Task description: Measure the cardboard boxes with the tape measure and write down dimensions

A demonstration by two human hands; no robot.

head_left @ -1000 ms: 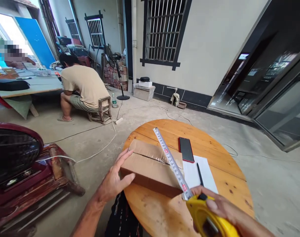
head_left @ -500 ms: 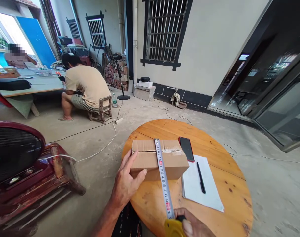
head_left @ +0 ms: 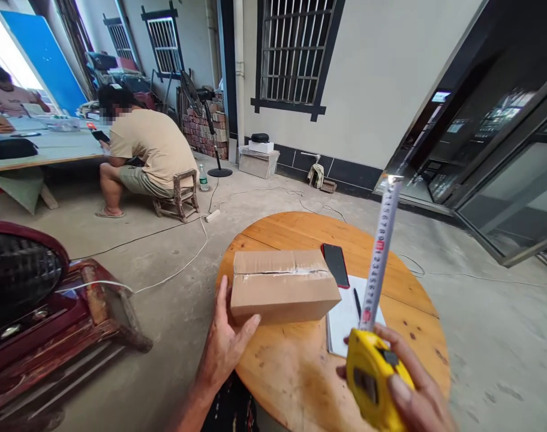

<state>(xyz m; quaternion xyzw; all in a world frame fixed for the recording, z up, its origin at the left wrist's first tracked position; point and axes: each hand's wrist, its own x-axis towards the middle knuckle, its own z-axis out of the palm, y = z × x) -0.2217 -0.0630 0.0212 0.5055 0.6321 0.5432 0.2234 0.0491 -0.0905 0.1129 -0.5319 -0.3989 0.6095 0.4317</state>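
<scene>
A closed cardboard box (head_left: 277,291) sits on the round wooden table (head_left: 295,372), with a worn strip of tape along its top seam. At the box's left end is my left hand (head_left: 226,345), thumb and fingers spread, the thumb by the front face. My right hand (head_left: 417,384) grips a yellow tape measure (head_left: 372,378) above the table's right side. Its extended blade (head_left: 379,252) points up and away, clear of the box. Partly behind the tape measure lie white paper sheets (head_left: 339,327) and a black pen (head_left: 357,302). A dark phone (head_left: 335,265) with a red edge touches the paper.
A dark red fan (head_left: 26,288) rests on a wooden stand at left. One person (head_left: 152,144) sits on a small chair; another (head_left: 12,93) is behind a long table (head_left: 66,141). Cables (head_left: 174,279) cross the concrete floor. A glass door (head_left: 516,198) stands at right.
The tape measure has lifted off the box and swung right and upward in my right hand. My left hand's fingers have slid from the box top to its left side. The view has shifted slightly.
</scene>
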